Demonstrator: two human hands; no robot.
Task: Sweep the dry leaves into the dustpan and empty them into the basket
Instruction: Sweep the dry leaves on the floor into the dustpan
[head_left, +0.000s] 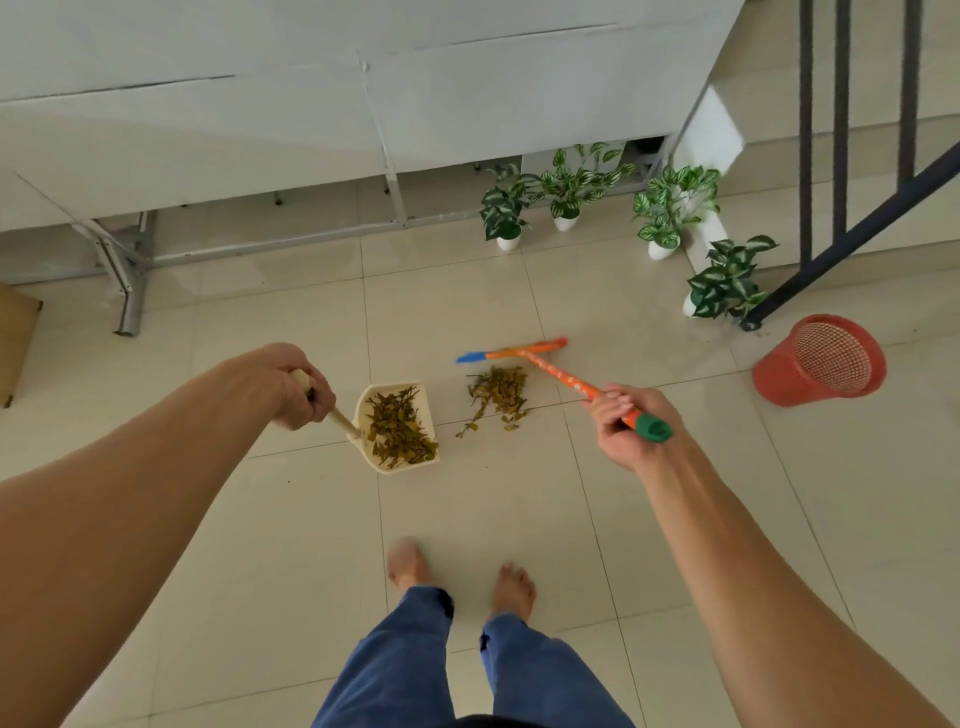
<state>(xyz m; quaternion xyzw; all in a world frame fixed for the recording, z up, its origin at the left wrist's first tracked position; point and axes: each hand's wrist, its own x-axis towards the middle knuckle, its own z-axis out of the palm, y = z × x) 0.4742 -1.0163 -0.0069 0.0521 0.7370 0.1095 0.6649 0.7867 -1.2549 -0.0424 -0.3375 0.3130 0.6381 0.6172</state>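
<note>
In left fingers (310, 401), dustpan handle (344, 419), in right fingers (615, 404), broom handle (558, 375)

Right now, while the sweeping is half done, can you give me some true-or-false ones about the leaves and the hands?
1. The cream plastic dustpan holds dry leaves. True.
2. Every leaf is in the dustpan. False: a pile of leaves lies on the tiled floor beside it.
3. The left hand grips the dustpan's handle. True.
4. One hand is empty. False: the right hand grips the orange broom.
5. The basket touches the dustpan. False: the red mesh basket stands apart, far to the right.
</note>
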